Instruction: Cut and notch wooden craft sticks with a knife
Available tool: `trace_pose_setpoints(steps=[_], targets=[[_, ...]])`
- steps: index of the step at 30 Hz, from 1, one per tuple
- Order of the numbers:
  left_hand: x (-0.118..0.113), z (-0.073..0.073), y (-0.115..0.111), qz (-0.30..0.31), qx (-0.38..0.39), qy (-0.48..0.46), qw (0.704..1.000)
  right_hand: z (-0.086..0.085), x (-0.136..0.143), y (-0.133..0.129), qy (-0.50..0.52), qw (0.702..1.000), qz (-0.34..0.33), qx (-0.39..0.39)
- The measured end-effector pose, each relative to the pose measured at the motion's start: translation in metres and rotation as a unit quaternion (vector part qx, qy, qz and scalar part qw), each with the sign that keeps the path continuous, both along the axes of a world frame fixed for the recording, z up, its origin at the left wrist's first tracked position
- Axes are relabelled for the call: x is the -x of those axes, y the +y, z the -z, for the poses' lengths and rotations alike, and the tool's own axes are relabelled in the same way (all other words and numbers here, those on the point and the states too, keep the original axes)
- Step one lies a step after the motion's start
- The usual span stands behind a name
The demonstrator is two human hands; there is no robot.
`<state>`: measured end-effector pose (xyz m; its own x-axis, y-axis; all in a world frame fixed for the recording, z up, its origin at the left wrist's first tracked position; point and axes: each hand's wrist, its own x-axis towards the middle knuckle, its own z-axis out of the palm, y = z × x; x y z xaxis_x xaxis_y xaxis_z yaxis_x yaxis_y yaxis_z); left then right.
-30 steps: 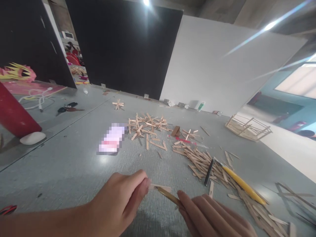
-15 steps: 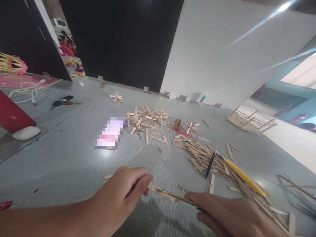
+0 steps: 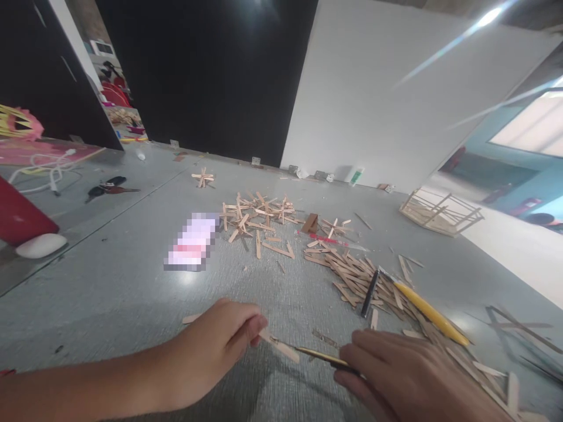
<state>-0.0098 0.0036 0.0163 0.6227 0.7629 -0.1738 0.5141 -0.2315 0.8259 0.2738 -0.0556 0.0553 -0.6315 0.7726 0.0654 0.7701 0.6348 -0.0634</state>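
Observation:
My left hand (image 3: 231, 337) pinches one end of a flat wooden craft stick (image 3: 287, 351) just above the table. A dark mark or notch shows on this stick near my fingertips. In my right hand (image 3: 396, 369) is a slim gold-coloured pointed tool (image 3: 319, 354) with a dark part by the fingers; its exact kind is unclear. The tool's tip lies close beside the stick's free end, and I cannot tell whether they touch. Another craft stick (image 3: 191, 319) lies partly behind my left hand. A heap of craft sticks (image 3: 352, 269) spreads beyond my right hand.
A yellow-handled tool (image 3: 433, 313) and a black rod (image 3: 370, 293) rest on the heap. Star-shaped stick pieces (image 3: 259, 214) and a blurred phone (image 3: 193, 240) lie farther back. A stick frame (image 3: 440, 212) stands right; keys (image 3: 108, 187) and a white mouse (image 3: 41, 246) are left.
The tool in my right hand has drawn back to the right along the stick, away from my left fingers. My left hand still pinches the stick. The view has shifted slightly.

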Motion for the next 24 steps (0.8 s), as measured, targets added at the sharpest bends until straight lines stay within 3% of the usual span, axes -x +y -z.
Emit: trace_pose_setpoints(steps=[3, 6, 10, 17, 24], targets=[[0.001, 0.002, 0.007, 0.061, 0.037, 0.048, 0.996, 0.014, 0.009, 0.004, -0.022, 0.998, 0.001, 0.055], [0.003, 0.004, 0.017, 0.084, 0.118, 0.062, 0.987, 0.024, 0.010, 0.010, -0.026, 0.996, 0.013, 0.082], [0.006, 0.012, 0.028, 0.101, 0.170, 0.046, 0.979, 0.024, 0.006, 0.018, 0.006, 0.993, -0.001, 0.116], [0.003, 0.015, 0.033, 0.123, 0.180, 0.024, 0.976, -0.011, 0.034, 0.030, -0.136, 0.988, -0.066, 0.040], [0.002, 0.010, 0.030, 0.116, 0.157, 0.030, 0.980, -0.059, 0.082, 0.056, -0.226, 0.964, -0.132, 0.052]])
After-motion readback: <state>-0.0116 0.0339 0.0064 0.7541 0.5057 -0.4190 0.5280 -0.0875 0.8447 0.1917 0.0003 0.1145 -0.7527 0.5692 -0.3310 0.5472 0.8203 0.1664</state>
